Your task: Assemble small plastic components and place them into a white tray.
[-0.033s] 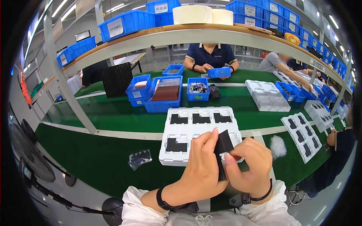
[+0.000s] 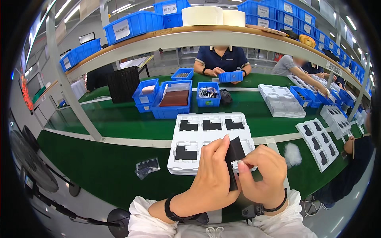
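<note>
Holding a bent black piece (image 2: pixel 236 150) up in the air, the left hand (image 2: pixel 210 178) grips it between its fingers and thumb, though some of that grip is hidden. The right hand (image 2: pixel 265 170) has its thumb and pointing finger pinched together at the side of the piece, right by a small white bit (image 2: pixel 234 162). I cannot tell if the white bit is part of the black piece. The two hands are close together, just on the near side of a white tray (image 2: pixel 198 136), and they hide some of it. Both wrists wear black bands, and the sleeves are white.

The tray sits on a green table (image 2: pixel 99 158). Flat black L shapes (image 2: pixel 212 125) lie in its hollows. To the left of the tray is a clear bag (image 2: pixel 147 167) with dark things in it. To the right is a fluffy white clump (image 2: pixel 293 154), and past that is another white tray (image 2: pixel 319 151) with black shapes in it.

Farther back, a big blue bin (image 2: pixel 170 112) holds something flat and brown. Just beside it, a smaller blue bin (image 2: pixel 208 103) holds a jumble of little things. Across the table, a person in a dark blue shirt (image 2: pixel 225 57) holds a blue box (image 2: pixel 231 76). Above, thick white rolls (image 2: pixel 202 16) and more blue bins sit on a long shelf (image 2: pixel 210 39).
</note>
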Motion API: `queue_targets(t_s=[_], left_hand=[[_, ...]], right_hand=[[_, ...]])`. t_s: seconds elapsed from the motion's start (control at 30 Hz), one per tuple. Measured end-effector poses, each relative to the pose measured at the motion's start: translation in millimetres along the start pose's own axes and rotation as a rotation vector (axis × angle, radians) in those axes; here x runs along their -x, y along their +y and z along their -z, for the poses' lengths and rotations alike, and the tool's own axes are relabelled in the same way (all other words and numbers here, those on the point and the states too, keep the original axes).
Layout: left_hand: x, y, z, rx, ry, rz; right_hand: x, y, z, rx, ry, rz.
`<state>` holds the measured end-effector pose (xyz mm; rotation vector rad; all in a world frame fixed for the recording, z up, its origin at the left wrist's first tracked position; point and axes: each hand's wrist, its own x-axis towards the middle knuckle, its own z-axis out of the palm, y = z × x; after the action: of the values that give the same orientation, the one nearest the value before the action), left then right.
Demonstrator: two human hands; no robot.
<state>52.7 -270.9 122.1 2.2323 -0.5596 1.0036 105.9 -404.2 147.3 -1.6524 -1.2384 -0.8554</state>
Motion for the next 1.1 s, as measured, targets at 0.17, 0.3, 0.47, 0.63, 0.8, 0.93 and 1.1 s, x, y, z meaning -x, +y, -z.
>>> queue_targets(t_s=[0.17,0.3,0.47,0.63,0.8,0.93,1.1], left_hand=[[-0.5,1.7,1.9,0.085,-0.024,0.026],[0.7,1.8,4.8,0.231,-0.084,0.077],[1.3,0.0,5.0,0.4,-0.163,0.094],[4.8,-2.8,0.8,0.377,-0.135,0.059],[4.0,-3.7,-0.3,0.375,-0.143,0.016],[3.5,-3.9,-0.9,0.362,-0.15,0.008],[3.1,-0.6,1.8,0.305,-0.158,-0.002]], right_hand=[[-1.2,-1.8,1.6,-0.013,0.0,0.019],[-2.1,-1.1,2.7,-0.026,-0.023,0.043],[-1.8,-1.8,4.9,-0.008,-0.042,0.052],[-1.5,-4.5,4.7,0.018,-0.042,0.073],[-1.2,-3.6,8.2,0.004,-0.069,0.061],[-1.8,-4.6,7.1,-0.04,-0.058,0.011],[-3.3,-2.5,8.5,-0.063,-0.053,-0.016]])
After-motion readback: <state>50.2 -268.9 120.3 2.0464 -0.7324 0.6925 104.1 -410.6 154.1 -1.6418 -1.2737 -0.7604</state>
